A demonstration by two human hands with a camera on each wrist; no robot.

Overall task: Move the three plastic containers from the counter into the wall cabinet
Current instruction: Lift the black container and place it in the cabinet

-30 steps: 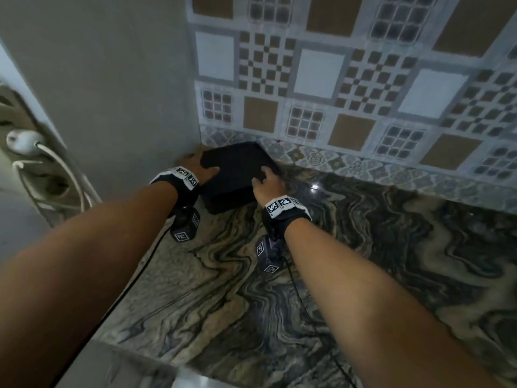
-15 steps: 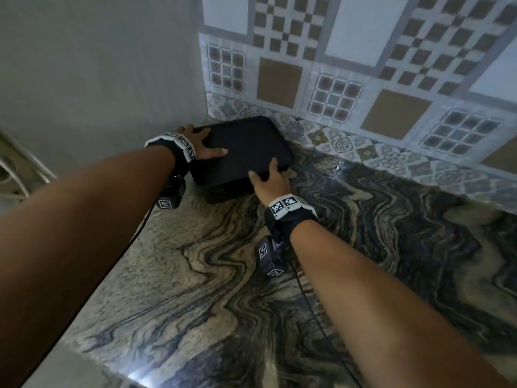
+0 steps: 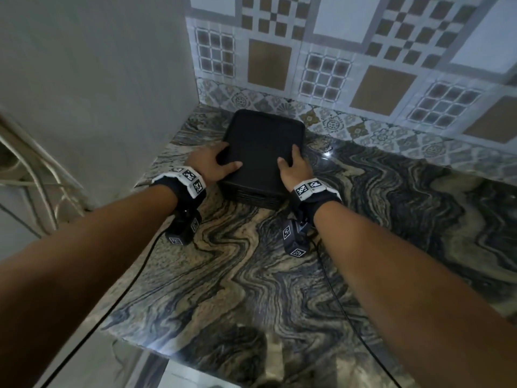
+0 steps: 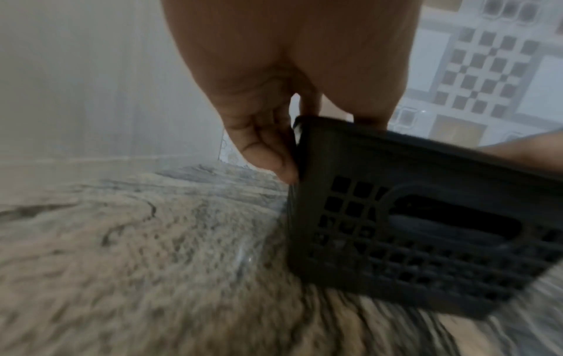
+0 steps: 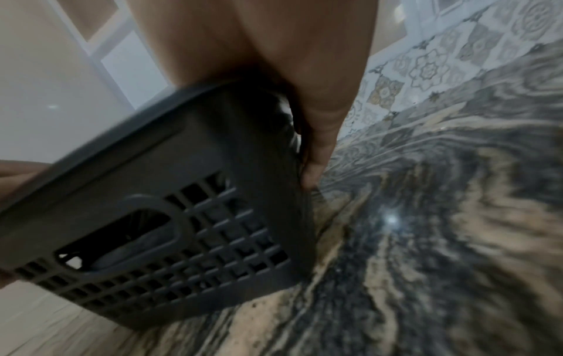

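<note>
Two hands are clamping the black lattice-sided container (image 3: 263, 152): left hand (image 3: 214, 163) and right hand (image 3: 295, 170) gripping opposite edges; lifting level off the counter (image 3: 251, 275) looks wisest.

Matt plastic container (image 3: 263, 147), glossy stone counter (image 3: 251, 275)

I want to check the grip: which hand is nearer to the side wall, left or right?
Left. The left hand grips the black container's left edge, on the side toward the plain side wall. The right hand grips the opposite edge, farther from it.
</note>
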